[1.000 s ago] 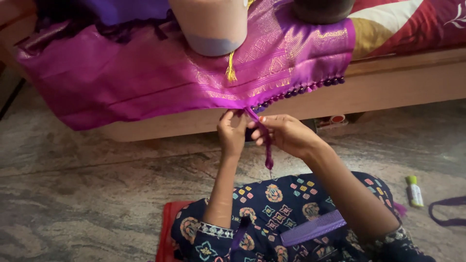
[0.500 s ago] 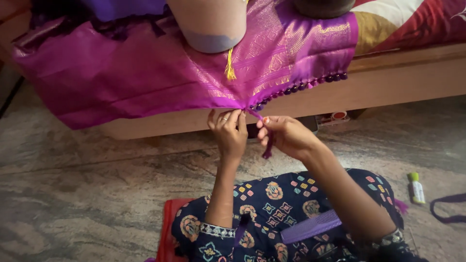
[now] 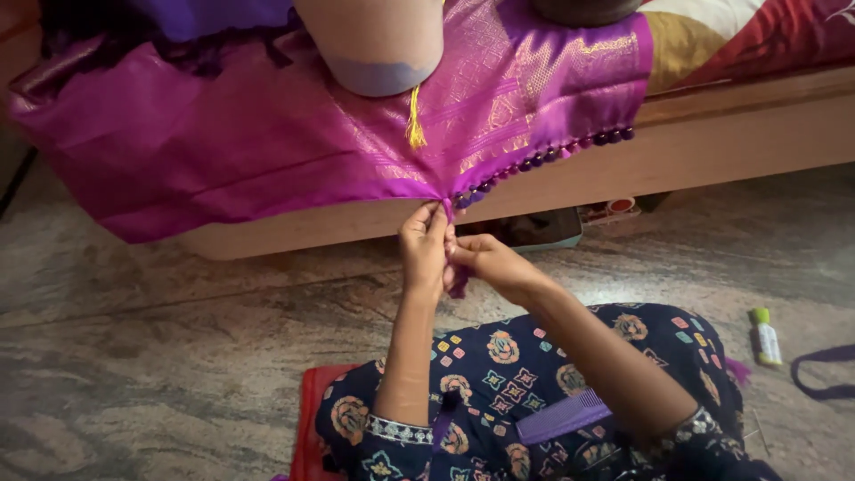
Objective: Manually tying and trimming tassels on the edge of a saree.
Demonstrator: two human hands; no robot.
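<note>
A magenta silk cloth with gold woven borders (image 3: 267,134) hangs over the edge of a wooden bed (image 3: 730,142). Dark purple bead-like tassels (image 3: 543,158) run along its right hem. My left hand (image 3: 425,249) pinches the hem where the tassel row ends. My right hand (image 3: 485,261) presses against it, both closed on a short purple thread bundle (image 3: 459,285) that hangs between them. A purple comb (image 3: 563,416) lies on my lap, on dark patterned fabric.
A large pinkish vessel (image 3: 374,44) and a dark pot (image 3: 583,9) stand on the cloth. A small green-capped tube (image 3: 764,337) and a purple strap (image 3: 824,374) lie on the stone floor at right. A red mat (image 3: 312,419) is under me.
My hands have come together and risen to the hem. The long hanging thread is now gathered short between my fingers.
</note>
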